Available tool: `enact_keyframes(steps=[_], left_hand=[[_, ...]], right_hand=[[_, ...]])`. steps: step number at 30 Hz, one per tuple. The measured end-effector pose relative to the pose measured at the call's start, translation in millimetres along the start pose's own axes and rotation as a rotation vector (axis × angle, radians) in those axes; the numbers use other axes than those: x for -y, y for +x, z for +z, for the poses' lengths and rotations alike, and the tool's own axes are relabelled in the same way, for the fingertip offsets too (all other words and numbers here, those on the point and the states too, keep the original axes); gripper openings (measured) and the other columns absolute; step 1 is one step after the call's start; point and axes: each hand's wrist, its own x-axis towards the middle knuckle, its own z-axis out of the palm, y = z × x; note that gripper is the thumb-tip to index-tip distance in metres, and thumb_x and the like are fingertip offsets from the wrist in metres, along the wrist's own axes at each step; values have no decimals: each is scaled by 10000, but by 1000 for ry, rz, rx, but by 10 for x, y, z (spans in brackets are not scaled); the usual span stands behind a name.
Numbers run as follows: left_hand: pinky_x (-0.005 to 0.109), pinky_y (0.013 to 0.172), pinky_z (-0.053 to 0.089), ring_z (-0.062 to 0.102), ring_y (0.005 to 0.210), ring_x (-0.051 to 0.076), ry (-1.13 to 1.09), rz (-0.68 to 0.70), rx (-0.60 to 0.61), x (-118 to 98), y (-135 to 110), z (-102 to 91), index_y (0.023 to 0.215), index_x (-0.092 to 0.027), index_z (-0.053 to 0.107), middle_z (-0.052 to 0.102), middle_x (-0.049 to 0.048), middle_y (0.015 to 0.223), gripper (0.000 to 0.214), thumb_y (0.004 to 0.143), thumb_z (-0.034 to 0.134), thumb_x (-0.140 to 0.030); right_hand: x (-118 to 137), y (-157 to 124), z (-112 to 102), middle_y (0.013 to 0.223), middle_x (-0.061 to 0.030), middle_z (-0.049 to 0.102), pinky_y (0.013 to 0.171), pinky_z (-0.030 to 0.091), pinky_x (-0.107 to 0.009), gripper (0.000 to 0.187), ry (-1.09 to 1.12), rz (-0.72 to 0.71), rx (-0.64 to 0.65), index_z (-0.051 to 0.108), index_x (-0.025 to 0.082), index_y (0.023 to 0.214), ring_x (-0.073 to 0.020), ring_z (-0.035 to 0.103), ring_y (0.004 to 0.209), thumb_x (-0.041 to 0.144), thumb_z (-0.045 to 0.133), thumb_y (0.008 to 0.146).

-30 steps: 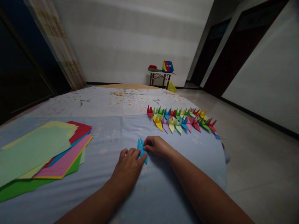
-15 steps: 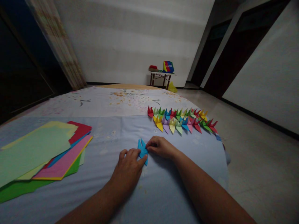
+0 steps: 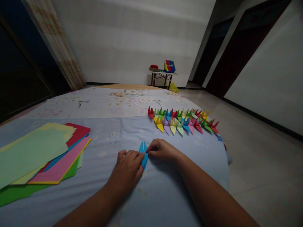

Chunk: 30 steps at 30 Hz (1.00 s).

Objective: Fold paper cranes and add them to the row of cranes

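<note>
Folded blue paper on bench, flat, two narrow tips toward 12 o'clock. Left hand at its 8 o'clock, fingers over its near-left part; can't tell if grip is clamped or just pressing. Right hand at 3 o'clock, thumb and finger close together at paper's edge; can't tell if paper is between them. Colored sheets stacked at 9 o'clock, paper birds in two rows at 2 o'clock.
</note>
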Motion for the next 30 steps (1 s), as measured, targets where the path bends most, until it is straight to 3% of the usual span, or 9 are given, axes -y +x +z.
enact_keyframes(steps=[8, 30], left_hand=[[399, 830, 264, 555, 868, 197, -21, 5, -69, 57, 48, 18, 1006, -212, 606, 664, 44, 894, 239, 867, 412, -211], [421, 832, 261, 542, 881, 212, 3, -23, -36, 26, 69, 15, 1041, -228, 611, 655, 47, 887, 258, 857, 431, -215]], right_hand=[[-62, 16, 22, 677, 1, 656, 546, 392, -166, 191, 60, 36, 15, 701, 133, 840, -86, 545, 585, 195, 591, 697], [-101, 109, 66, 645, 6, 617, 489, 358, -145, 204, 123, 174, 74, 683, 117, 819, -62, 498, 536, 178, 576, 656]])
